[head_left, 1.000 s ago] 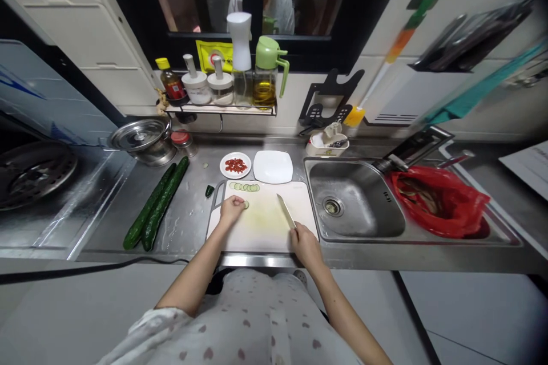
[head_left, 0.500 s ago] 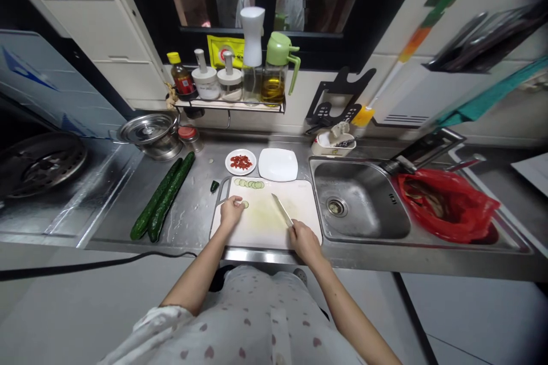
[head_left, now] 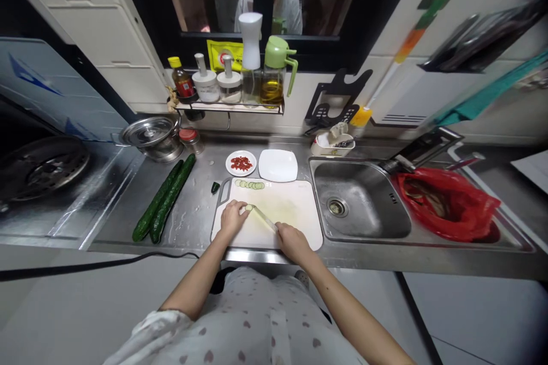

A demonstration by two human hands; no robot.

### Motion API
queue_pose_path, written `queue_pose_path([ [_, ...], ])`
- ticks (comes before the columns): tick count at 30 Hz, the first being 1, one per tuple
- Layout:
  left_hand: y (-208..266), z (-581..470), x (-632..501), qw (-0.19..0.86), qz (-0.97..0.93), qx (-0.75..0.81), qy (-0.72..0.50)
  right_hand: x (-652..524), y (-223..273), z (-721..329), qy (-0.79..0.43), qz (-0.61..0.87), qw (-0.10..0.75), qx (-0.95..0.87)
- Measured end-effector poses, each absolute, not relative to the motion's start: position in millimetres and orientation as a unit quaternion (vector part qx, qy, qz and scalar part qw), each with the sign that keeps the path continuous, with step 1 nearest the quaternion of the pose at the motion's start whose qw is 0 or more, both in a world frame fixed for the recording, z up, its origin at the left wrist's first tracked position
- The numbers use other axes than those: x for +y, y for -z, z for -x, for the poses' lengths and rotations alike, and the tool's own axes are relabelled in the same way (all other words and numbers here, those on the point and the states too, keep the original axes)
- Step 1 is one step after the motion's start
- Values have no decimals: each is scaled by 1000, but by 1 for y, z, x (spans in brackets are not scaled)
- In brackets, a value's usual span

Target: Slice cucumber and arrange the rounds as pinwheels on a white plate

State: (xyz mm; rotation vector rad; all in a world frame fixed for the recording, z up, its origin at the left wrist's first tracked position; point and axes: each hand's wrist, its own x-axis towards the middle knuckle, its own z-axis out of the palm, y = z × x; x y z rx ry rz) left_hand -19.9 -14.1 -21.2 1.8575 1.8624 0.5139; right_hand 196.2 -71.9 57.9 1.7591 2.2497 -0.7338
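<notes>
Two hands meet over the white cutting board [head_left: 302, 202]. The left hand [head_left: 233, 216] has thumb and fingers drawn together, pinching a small cucumber piece [head_left: 249, 207] in from the board's left edge. The right hand [head_left: 293, 240] is wrapped round the handle of a knife [head_left: 265, 219], near the board's near edge and right of its middle. The blade slants up and left, its tip end at the piece — whether it bites in is too small to tell. Slicing seems the step in hand, judging by the row of cucumber slices [head_left: 250, 185] along the far edge, towards the far left corner. The next move calls for a steady pinch — fingertips back from the blade — and a light stroke. Outside the board's far left corner, a dark green stub [head_left: 215, 187] lies on the steel counter [head_left: 194, 199].
</notes>
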Motion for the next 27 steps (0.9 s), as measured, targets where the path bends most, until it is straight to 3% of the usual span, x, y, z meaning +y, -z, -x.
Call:
queue_pose_path([
  [27, 24, 24, -1, 285, -617, 701, -216, -58, -63, -180, 250, -554, 154, 779],
])
